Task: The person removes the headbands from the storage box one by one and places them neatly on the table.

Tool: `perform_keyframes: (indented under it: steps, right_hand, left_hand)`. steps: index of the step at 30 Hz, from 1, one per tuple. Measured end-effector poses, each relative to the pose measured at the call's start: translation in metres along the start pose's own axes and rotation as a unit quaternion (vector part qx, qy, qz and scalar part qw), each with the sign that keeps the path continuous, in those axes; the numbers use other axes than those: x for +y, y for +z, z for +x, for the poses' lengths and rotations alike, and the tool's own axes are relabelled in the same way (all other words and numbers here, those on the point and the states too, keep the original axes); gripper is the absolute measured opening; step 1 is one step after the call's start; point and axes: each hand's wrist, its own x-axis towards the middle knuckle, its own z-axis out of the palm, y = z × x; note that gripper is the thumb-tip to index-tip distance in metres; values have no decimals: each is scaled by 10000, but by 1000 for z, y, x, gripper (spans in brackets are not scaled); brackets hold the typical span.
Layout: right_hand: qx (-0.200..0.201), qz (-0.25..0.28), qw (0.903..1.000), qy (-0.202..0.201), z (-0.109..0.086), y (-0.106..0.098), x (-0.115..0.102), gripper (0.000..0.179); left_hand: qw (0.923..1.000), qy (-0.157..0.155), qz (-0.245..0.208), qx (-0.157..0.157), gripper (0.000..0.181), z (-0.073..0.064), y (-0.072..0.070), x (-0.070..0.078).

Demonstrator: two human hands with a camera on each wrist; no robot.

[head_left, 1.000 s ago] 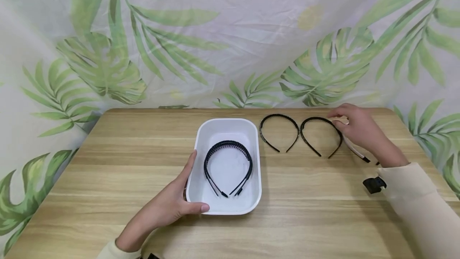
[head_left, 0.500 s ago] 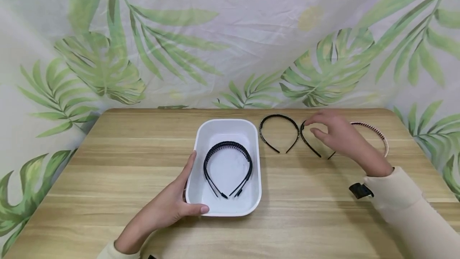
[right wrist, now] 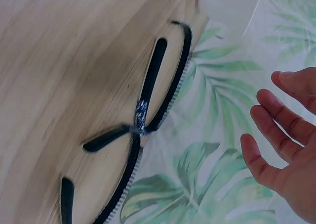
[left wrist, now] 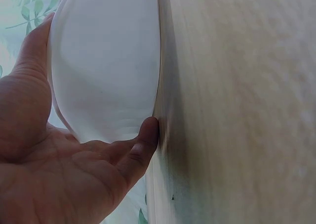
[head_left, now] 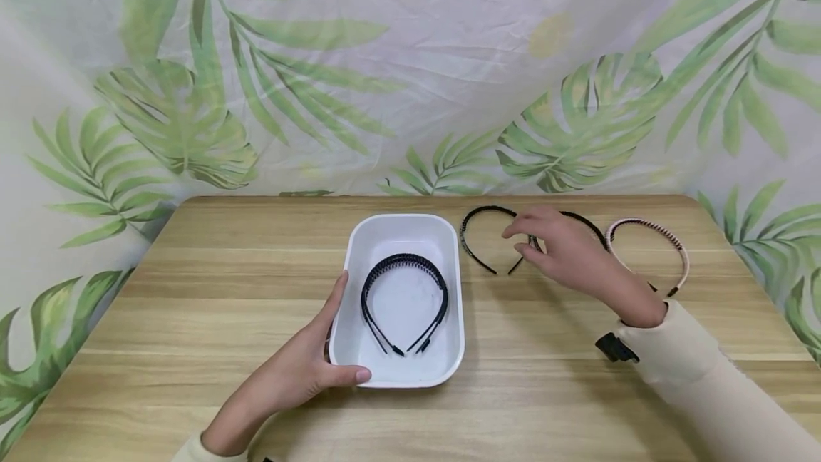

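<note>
Currently, the left hand (head_left: 298, 355) grips the white tub (head_left: 457, 291) by its left side, thumb at the near-left corner. Inside the tub, black headbands (head_left: 405, 257) lie nested, ends toward the near side. Right of the tub, the right hand (head_left: 567, 252) hovers with nothing in it, fingers loosely bent, above the left headband (head_left: 465, 230) and the partly covered middle headband (head_left: 586, 222). A pink headband (head_left: 685, 262) lies farther right on the wooden table (head_left: 224, 291).
</note>
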Motion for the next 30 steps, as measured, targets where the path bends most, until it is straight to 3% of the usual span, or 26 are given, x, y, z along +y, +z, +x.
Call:
perform_keyframes:
  steps: [15,22,30]
  right_hand:
    - [-185,448,9979,-436,14,21,-25,25]
    - [-11,584,9968,-547,22,32,-34,28]
    - [-198,1061,9941,-140,39,44,-54,28]
  left_hand:
    - [10000,11,24,4,135,0,0,-1]
    - [10000,65,-12,-19,134,0,0,-1]
    - [10000,84,9,-3,134,0,0,-1]
